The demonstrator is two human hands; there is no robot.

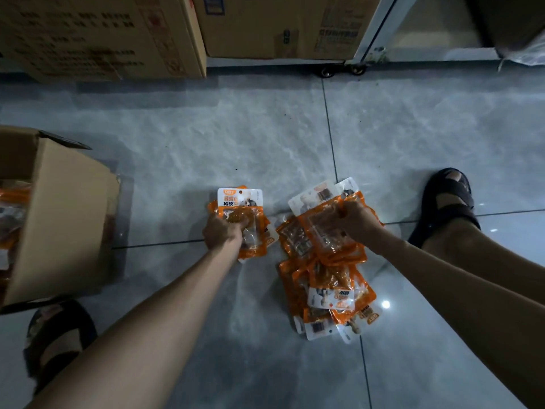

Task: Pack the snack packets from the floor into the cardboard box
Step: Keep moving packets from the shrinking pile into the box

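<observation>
left hand (221, 231) grips packets (244, 219)

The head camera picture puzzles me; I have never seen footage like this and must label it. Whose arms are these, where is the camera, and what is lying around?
No machine here: a person wears a camera on the head, looking down at their own two bare hands. The left hand grips a small stack of orange snack packets. The right hand grips another bunch of packets at the top of a loose pile lying on the grey tiled floor. At the left stands an open cardboard box with orange packets already inside. The person's sandalled feet show at either side, and more boxes stand behind.
</observation>
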